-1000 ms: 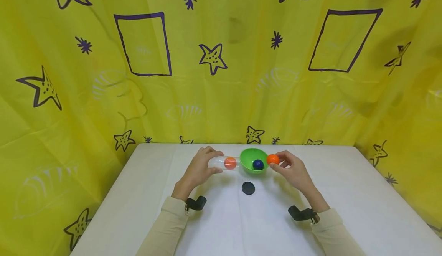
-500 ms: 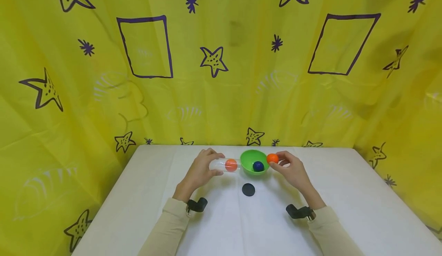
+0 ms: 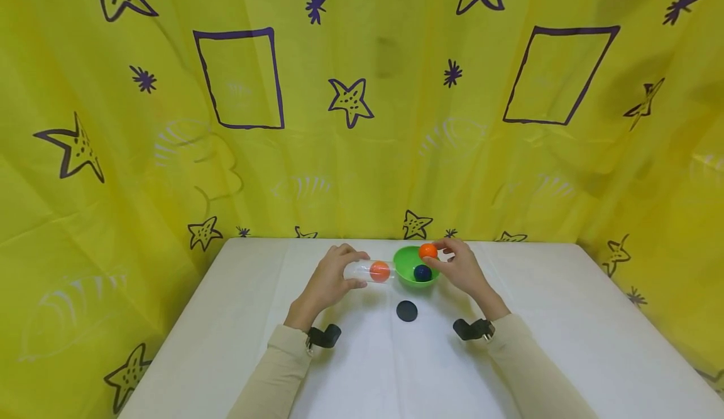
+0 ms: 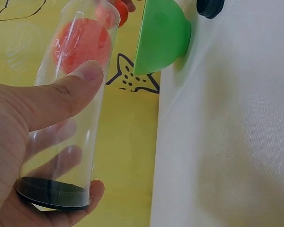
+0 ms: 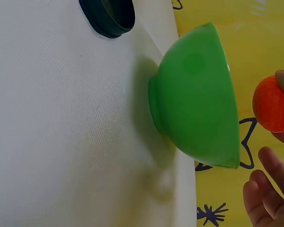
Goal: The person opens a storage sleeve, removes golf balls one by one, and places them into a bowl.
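Right-hand grip (image 3: 462,271) pinches 1 orange ball (image 3: 428,252) above the green bowl (image 3: 405,262); left-hand grip (image 3: 330,277) clasps the clear tube (image 3: 356,271), its long axis running sideways toward the bowl's left.

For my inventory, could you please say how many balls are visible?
3: reddish ball in the clear tube, blue ball in the green bowl, orange ball in the right hand.

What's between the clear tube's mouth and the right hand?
In the head view: the green bowl, with a dark blue ball in it, then the orange ball pinched by the right hand.
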`<state>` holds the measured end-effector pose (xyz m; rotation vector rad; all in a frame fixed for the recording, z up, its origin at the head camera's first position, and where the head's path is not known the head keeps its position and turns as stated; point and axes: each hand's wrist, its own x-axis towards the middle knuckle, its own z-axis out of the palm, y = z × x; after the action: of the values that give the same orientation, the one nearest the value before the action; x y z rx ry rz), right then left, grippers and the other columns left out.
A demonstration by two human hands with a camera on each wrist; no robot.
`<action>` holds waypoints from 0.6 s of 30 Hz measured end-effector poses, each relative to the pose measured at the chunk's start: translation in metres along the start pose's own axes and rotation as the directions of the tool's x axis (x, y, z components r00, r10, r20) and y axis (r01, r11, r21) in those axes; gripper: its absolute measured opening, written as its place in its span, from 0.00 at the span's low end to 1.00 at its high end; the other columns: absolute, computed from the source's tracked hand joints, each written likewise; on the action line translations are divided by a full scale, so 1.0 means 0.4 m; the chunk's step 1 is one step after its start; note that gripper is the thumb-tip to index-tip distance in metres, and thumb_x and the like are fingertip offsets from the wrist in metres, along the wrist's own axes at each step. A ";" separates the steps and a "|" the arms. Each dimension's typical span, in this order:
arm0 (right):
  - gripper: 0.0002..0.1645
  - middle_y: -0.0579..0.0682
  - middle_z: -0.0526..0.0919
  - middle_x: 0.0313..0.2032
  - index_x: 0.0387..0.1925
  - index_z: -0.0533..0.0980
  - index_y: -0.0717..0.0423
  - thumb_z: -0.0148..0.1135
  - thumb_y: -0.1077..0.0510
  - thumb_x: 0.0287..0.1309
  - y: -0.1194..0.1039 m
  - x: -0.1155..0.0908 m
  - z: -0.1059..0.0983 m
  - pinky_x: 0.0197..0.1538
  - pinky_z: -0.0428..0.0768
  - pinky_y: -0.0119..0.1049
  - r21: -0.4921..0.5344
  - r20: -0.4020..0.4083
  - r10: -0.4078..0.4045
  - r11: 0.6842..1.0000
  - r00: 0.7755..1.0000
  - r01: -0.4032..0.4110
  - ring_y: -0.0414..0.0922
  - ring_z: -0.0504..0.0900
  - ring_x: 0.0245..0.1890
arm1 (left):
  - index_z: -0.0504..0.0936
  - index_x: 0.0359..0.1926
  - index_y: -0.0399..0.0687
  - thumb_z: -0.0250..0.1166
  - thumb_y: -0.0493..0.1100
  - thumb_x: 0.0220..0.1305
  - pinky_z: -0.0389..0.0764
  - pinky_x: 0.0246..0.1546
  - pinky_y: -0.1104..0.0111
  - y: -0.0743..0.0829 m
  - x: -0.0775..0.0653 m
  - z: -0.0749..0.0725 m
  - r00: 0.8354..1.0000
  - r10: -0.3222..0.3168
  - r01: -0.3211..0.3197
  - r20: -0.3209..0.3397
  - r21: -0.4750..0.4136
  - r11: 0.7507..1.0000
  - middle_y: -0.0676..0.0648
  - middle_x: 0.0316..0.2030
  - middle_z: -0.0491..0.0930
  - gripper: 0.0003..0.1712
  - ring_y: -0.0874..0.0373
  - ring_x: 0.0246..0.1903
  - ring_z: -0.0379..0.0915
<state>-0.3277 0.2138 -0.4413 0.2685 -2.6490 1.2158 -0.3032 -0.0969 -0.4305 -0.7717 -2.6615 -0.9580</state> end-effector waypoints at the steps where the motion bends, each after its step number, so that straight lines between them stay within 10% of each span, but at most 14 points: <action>1: 0.27 0.62 0.80 0.56 0.56 0.79 0.61 0.72 0.49 0.62 0.000 0.004 0.005 0.55 0.74 0.45 -0.003 0.007 -0.005 1.000 1.000 0.005 0.58 0.73 0.57 | 0.85 0.57 0.52 0.79 0.43 0.54 0.77 0.55 0.56 0.000 0.000 0.000 1.000 -0.001 0.001 0.001 0.004 1.000 0.48 0.51 0.81 0.27 0.51 0.52 0.71; 18: 0.30 0.65 0.71 0.60 0.58 0.80 0.56 0.73 0.45 0.59 0.002 0.042 0.059 0.63 0.69 0.65 -0.021 0.093 0.062 0.998 0.994 -0.060 0.62 0.61 0.64 | 0.84 0.57 0.52 0.79 0.42 0.55 0.77 0.55 0.55 0.006 0.000 -0.004 1.000 0.006 -0.006 0.002 0.004 1.000 0.48 0.50 0.81 0.27 0.51 0.52 0.71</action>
<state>-0.3466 0.1951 -0.4524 0.2494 -2.7659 1.2258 -0.3016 -0.0963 -0.4281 -0.7800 -2.6605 -0.9510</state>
